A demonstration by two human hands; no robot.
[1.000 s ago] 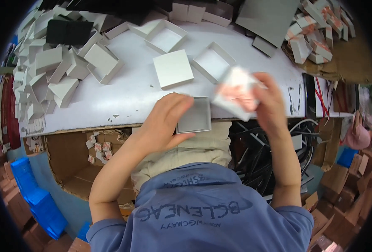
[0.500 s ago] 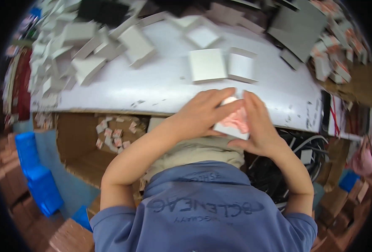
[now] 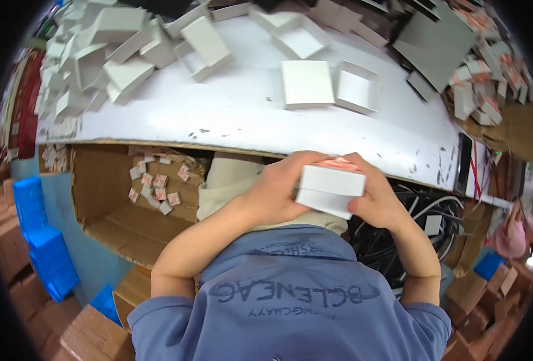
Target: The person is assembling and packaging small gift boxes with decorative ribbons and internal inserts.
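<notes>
A small white cardboard box [image 3: 329, 191] with orange-pink print on its top is held between my two hands, just off the front edge of the table. My left hand [image 3: 278, 189] is closed round the box's left side. On the other side, my right hand [image 3: 378, 195] grips it, thumb on the lower right corner. The box is tilted, so its plain side with a seam across it faces up toward me. Beyond my hands, a white box lid [image 3: 307, 84] lies beside an open white box part [image 3: 357, 88] on the table.
Plain white boxes [image 3: 128, 78] pile up at the table's [image 3: 230, 120] left. Printed boxes [image 3: 480, 90] heap at the far right, beside a grey board [image 3: 436, 42]. Below the table edge, a cardboard carton [image 3: 113, 222] holds small printed pieces; black cables [image 3: 393, 240] lie right of my lap.
Both hands have moved down, nearer my body, with the box. The box has been turned: its printed top faced up before, and now its plain side does.
</notes>
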